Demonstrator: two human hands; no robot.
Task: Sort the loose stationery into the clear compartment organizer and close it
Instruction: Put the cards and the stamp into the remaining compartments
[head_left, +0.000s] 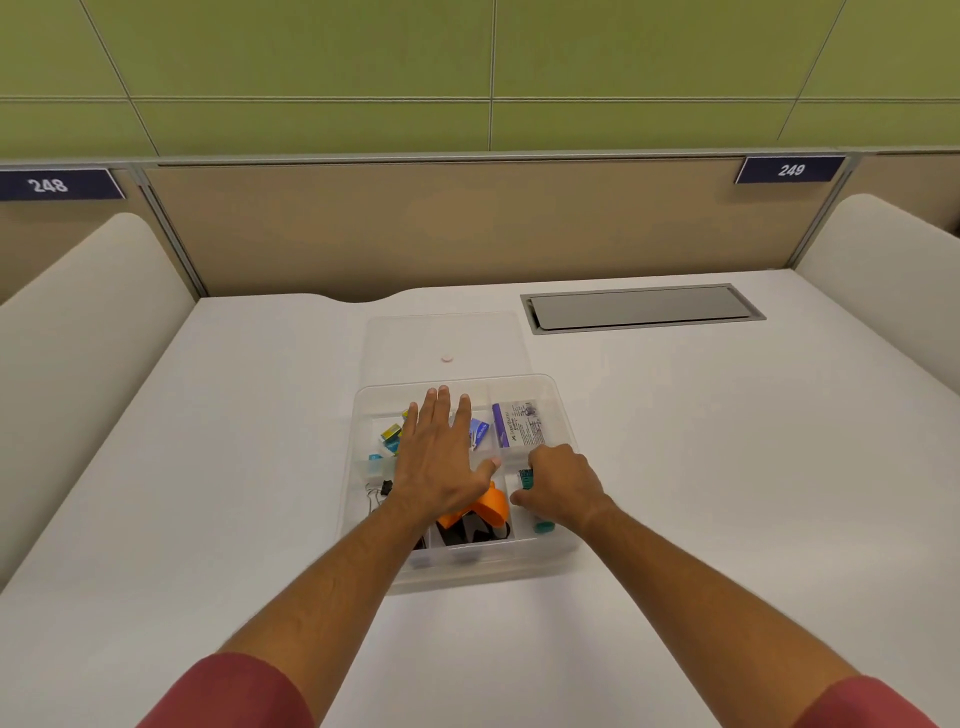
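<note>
The clear compartment organizer (563, 415) sits open in the middle of the white desk, its clear lid (441, 338) lying flat just behind it. My left hand (441, 457) is spread flat, fingers straight, over the organizer's middle compartments. My right hand (558, 486) has its fingers curled down into the right front compartment around a teal item (525, 479); another teal piece (544, 527) lies below the wrist. Inside I see an orange tape dispenser (491, 506), a purple and white packet (519, 423), small coloured boxes (392, 435), a blue packet (479, 431) and black binder clips (382, 491).
A grey cable hatch (641, 307) is set into the desk at the back right. A beige partition (467, 223) closes the back. White padded side panels, left (83, 312) and right (883, 249), flank the desk.
</note>
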